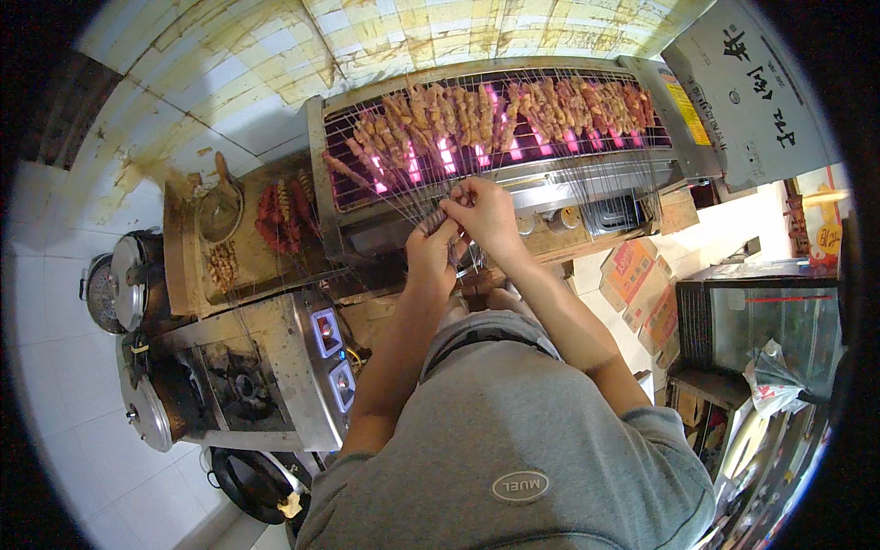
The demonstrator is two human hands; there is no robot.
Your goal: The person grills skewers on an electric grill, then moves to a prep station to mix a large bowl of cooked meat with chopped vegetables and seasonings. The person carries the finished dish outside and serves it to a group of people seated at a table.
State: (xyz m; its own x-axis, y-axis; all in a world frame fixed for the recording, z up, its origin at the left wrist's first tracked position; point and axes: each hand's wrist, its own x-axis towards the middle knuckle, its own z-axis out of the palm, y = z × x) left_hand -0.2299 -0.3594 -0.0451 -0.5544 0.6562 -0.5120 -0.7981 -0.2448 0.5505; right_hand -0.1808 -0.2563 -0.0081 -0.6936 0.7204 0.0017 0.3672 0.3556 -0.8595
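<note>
Many thin metal skewers of meat [440, 113] lie side by side across an electric grill [419, 237], over bars that glow pink. Their bare ends hang over the grill's front edge. My left hand [433, 251] is closed around a bunch of skewer ends at the left part of the grill. Right beside it, my right hand [489, 210] grips skewer ends too, thumb and fingers bent in. The two hands nearly touch, and their fingers hide where the ends meet. Another group of meat skewers [591, 106] lies farther right, untouched by my hands.
On the left, a tray [275, 182] holds red skewers [285, 213], browned skewers [223, 265] and a bowl [220, 210]. A gas stove [240, 378], lidded pots [148, 419] and a black wok [247, 485] stand nearer. Flattened cardboard [636, 282] lies right, before a glass tank [763, 320].
</note>
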